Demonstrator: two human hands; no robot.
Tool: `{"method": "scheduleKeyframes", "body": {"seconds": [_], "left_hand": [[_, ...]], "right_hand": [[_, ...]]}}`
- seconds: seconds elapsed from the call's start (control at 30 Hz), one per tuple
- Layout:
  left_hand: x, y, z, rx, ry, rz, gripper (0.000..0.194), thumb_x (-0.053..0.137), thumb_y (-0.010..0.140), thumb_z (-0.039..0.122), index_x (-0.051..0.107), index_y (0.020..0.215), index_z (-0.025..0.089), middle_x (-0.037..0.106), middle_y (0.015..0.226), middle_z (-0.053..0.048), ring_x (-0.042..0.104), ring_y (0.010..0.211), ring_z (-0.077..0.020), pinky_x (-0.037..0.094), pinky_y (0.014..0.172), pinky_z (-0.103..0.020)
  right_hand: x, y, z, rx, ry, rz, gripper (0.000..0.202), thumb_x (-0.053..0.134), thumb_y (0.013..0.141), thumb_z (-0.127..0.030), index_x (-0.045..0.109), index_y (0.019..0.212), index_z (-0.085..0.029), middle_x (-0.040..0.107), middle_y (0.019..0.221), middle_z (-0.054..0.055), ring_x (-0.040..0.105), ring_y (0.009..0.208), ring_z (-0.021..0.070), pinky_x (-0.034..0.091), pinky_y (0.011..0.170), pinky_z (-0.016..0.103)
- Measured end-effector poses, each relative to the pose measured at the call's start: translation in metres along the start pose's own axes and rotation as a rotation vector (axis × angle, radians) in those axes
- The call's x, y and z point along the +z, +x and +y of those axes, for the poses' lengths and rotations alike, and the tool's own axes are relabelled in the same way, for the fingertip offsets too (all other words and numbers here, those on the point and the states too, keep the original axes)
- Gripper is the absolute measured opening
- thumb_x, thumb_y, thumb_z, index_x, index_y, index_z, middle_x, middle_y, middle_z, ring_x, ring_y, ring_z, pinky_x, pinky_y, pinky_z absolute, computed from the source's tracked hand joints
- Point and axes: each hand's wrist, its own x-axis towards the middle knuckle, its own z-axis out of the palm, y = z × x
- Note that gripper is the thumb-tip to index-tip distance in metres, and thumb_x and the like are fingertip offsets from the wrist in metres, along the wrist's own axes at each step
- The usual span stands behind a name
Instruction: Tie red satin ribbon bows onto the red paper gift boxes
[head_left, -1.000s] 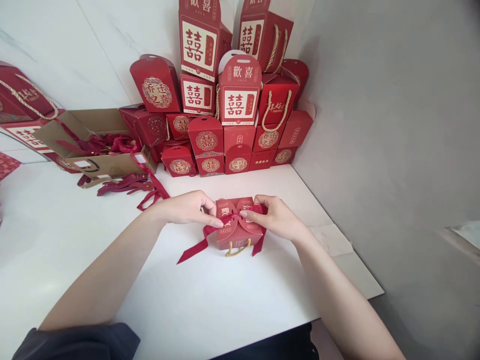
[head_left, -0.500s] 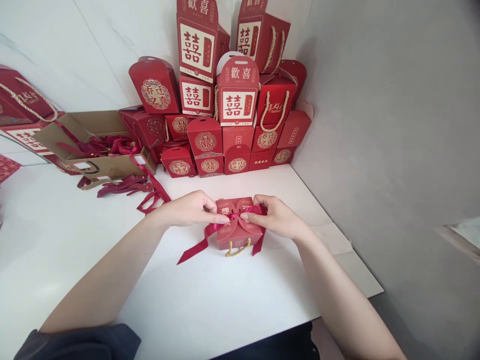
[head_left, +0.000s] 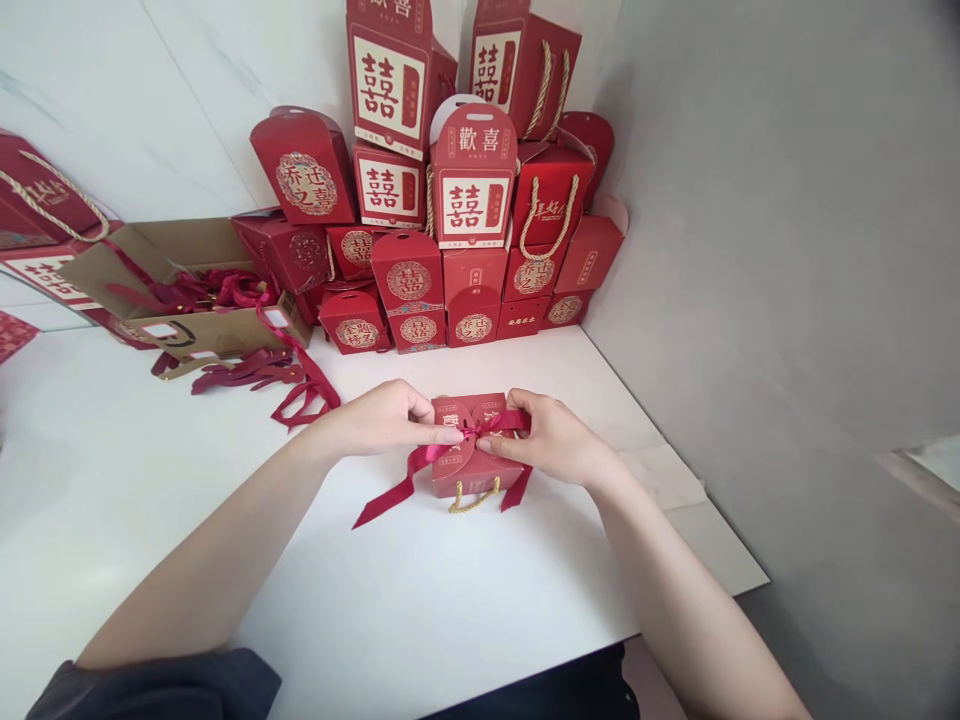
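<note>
A small red gift box point(head_left: 480, 474) with rounded top flaps lies on the white table in front of me. Across its top runs a dark red satin ribbon point(head_left: 388, 502), knotted near the middle, with one tail trailing to the left and another down the right side. My left hand point(head_left: 394, 418) pinches the ribbon just left of the knot. On the other side, my right hand point(head_left: 551, 430) is closed on the ribbon, its thumb near the knot. A gold cord handle point(head_left: 474, 503) hangs from the box's near side.
Stacked red gift boxes point(head_left: 474, 180) stand against the back wall. An open cardboard box point(head_left: 225, 335) of ribbons sits at the back left, with loose ribbon point(head_left: 319, 385) spilling before it. A grey wall point(head_left: 750, 250) borders the table point(head_left: 360, 620) on the right.
Both hands stay at the box. The right thumb has shifted slightly down and left, showing more of the knot. The camera view has tilted slightly.
</note>
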Motion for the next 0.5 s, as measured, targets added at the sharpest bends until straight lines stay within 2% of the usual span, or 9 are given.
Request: {"method": "scheduleKeyframes", "body": {"seconds": [0.1,0.17,0.23,0.27,0.37,0.5], "left_hand": [[0.005,-0.011,0.013,-0.025,0.145,0.122,0.053,0.065,0.066,0.07,0.051,0.072,0.019,0.047,0.06,0.003,0.038,0.052,-0.0107,0.026,0.048,-0.024],[0.009,-0.02,0.023,-0.037,0.229,0.198,0.063,0.066,0.062,0.072,0.055,0.1,0.023,0.057,0.068,0.002,0.049,0.056,-0.0146,0.03,0.05,-0.024],[0.013,-0.027,0.033,-0.034,0.306,0.213,0.081,0.066,0.061,0.074,0.045,0.125,0.029,0.062,0.073,0.001,0.058,0.064,-0.02,0.032,0.053,-0.025],[0.014,-0.029,0.037,-0.023,0.346,0.208,0.084,0.065,0.061,0.074,0.042,0.13,0.032,0.065,0.077,0.0,0.06,0.069,-0.0223,0.032,0.054,-0.025],[0.015,-0.032,0.044,0.005,0.428,0.19,0.074,0.063,0.065,0.073,0.046,0.128,0.036,0.068,0.088,-0.001,0.064,0.079,-0.0262,0.033,0.058,-0.026],[0.014,-0.033,0.044,0.015,0.431,0.159,0.064,0.058,0.07,0.073,0.051,0.12,0.035,0.067,0.085,-0.001,0.062,0.075,-0.0246,0.032,0.056,-0.026]], "right_hand": [[0.0,0.0,0.001,-0.001,0.008,-0.005,0.034,0.071,0.07,-0.047,0.05,0.077,-0.021,0.059,0.072,-0.003,0.052,0.062,0.0132,0.039,0.053,0.025],[0.0,0.0,0.001,-0.013,0.012,-0.006,0.033,0.071,0.071,-0.046,0.05,0.076,-0.021,0.058,0.071,-0.004,0.051,0.062,0.0129,0.039,0.054,0.025],[0.0,0.0,0.002,-0.023,0.011,-0.002,0.032,0.071,0.07,-0.045,0.05,0.076,-0.021,0.058,0.071,-0.004,0.051,0.062,0.0127,0.038,0.053,0.025],[0.0,0.0,0.002,-0.026,0.014,-0.001,0.032,0.071,0.07,-0.044,0.05,0.076,-0.021,0.058,0.071,-0.004,0.051,0.062,0.0127,0.038,0.054,0.025],[0.0,0.0,0.002,-0.031,0.035,-0.004,0.029,0.072,0.071,-0.042,0.053,0.079,-0.021,0.06,0.073,-0.003,0.053,0.064,0.0133,0.039,0.055,0.025],[0.0,0.0,0.002,-0.028,0.081,-0.019,0.027,0.072,0.071,-0.039,0.057,0.085,-0.021,0.064,0.078,-0.002,0.057,0.07,0.0153,0.043,0.059,0.026]]}}
